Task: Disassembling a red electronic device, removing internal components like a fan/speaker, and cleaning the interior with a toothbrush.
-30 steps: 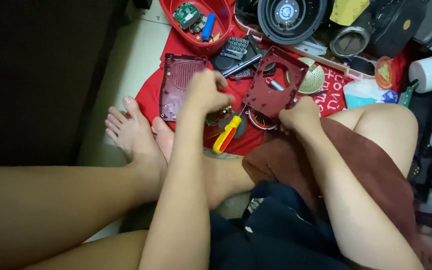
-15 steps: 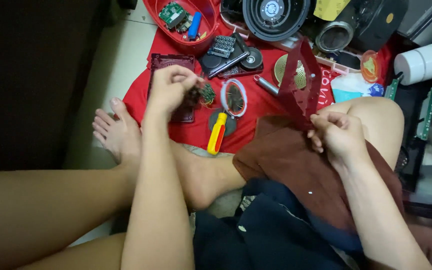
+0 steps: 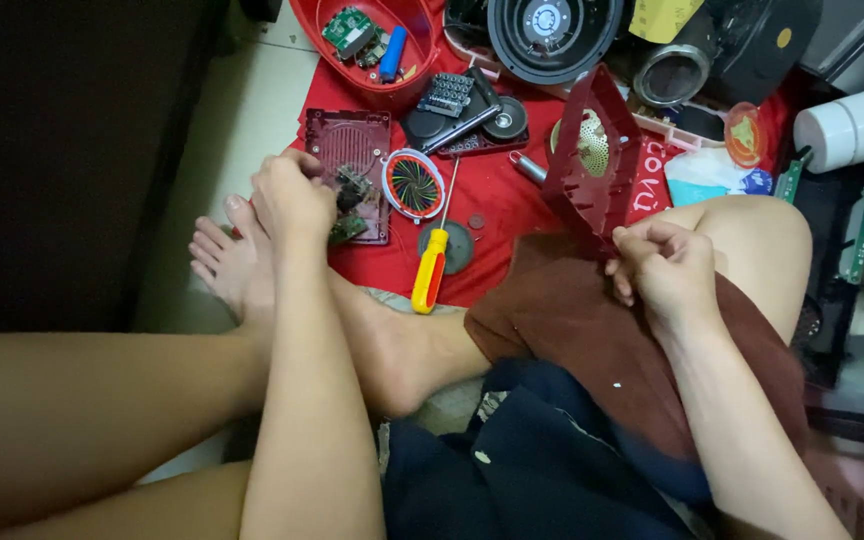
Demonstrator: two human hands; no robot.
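Since a moment ago your right hand [image 3: 664, 268] has lifted the red shell [image 3: 597, 165] off the cloth and tipped it up on edge, while your left hand [image 3: 292, 195] has drawn back toward you, to the near corner of the dark red panel. Your right hand is clenched around the lower edge of the shell, at about 3 o'clock in view, resting on the brown cloth [image 3: 592, 340] over your knee; the shell stands nearly upright, its open side turned left, with a pale perforated disc [image 3: 592, 145] showing through it. Your left hand, at about 10 o'clock, is closed in a pinch over a small green circuit board [image 3: 349, 205], though you cannot tell from here exactly how the fingertips grip it. That board lies on the lower right corner of the dark red panel [image 3: 347, 145], which lies flat on the red mat [image 3: 497, 215]. Just right of the panel, at 11 o'clock from the centre, lies an oval white-rimmed speaker [image 3: 414, 184]. A yellow-handled screwdriver [image 3: 431, 268] lies between your hands, its shaft pointing to 12 o'clock, beside a dark round disc [image 3: 454, 247]. At 12 o'clock a red tray [image 3: 422, 60] holds another board and a blue cylinder [image 3: 393, 54]. Your bare feet [image 3: 242, 265] rest just below your left hand.
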